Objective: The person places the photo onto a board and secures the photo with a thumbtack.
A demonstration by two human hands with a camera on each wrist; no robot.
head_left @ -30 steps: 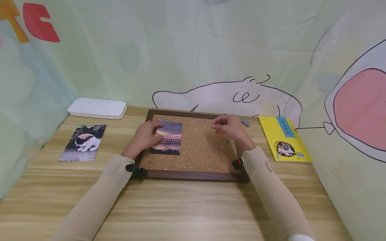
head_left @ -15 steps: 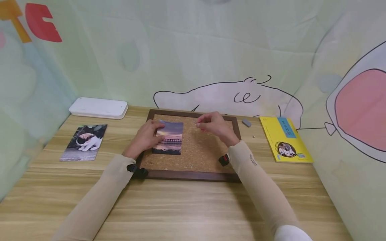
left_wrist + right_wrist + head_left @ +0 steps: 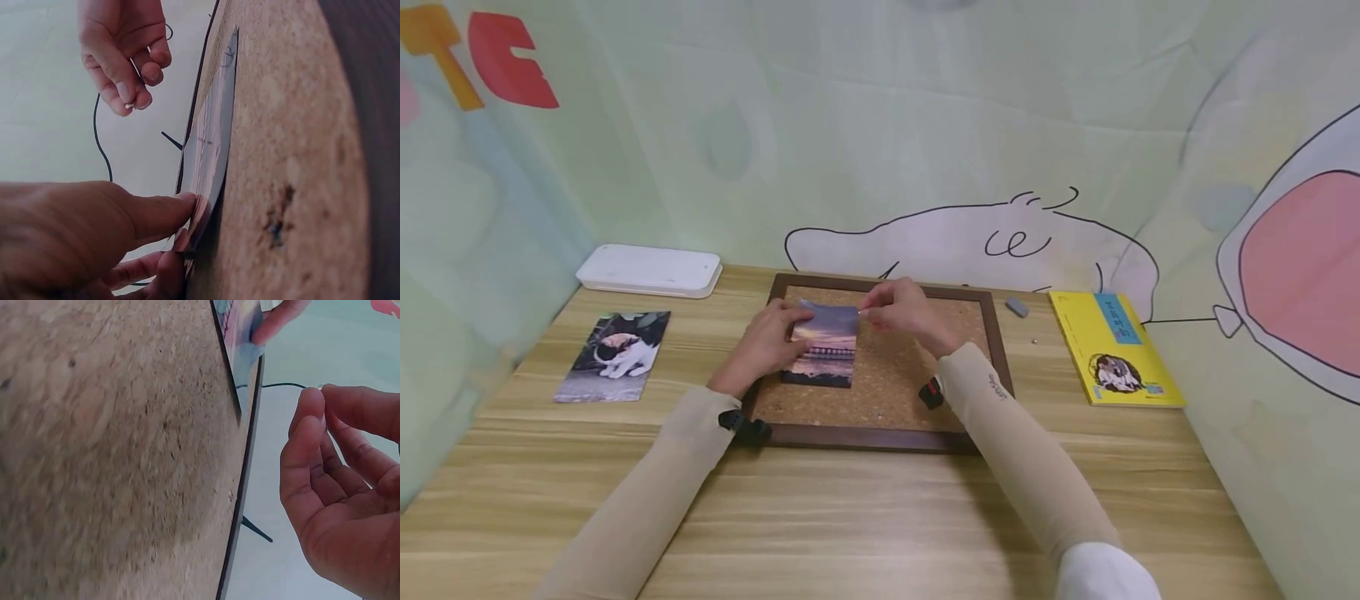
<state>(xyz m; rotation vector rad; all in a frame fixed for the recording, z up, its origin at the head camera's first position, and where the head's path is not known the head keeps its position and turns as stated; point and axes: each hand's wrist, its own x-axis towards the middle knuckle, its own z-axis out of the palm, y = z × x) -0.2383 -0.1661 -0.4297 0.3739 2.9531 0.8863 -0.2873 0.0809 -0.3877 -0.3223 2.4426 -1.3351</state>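
Fingers (image 3: 169, 272) pinch on both hands: left hand (image 3: 763, 342), one photo (image 3: 832, 333) of two; right hand (image 3: 910, 315), apparently one pin (image 3: 129, 105).

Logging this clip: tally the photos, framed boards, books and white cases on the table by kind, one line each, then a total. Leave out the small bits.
Photos: 2 (sunset photo, cat photo)
Framed boards: 1 (cork board)
Books: 1 (yellow book)
White cases: 1 (white case)
Total: 5

Small enclosed booth, seemingly: wood-grain surface (image 3: 850, 517); cartoon-printed cloth hangings (image 3: 880, 117) on three sides; framed corkboard (image 3: 883, 371); yellow book (image 3: 1112, 346); loose cat photo (image 3: 613, 358).
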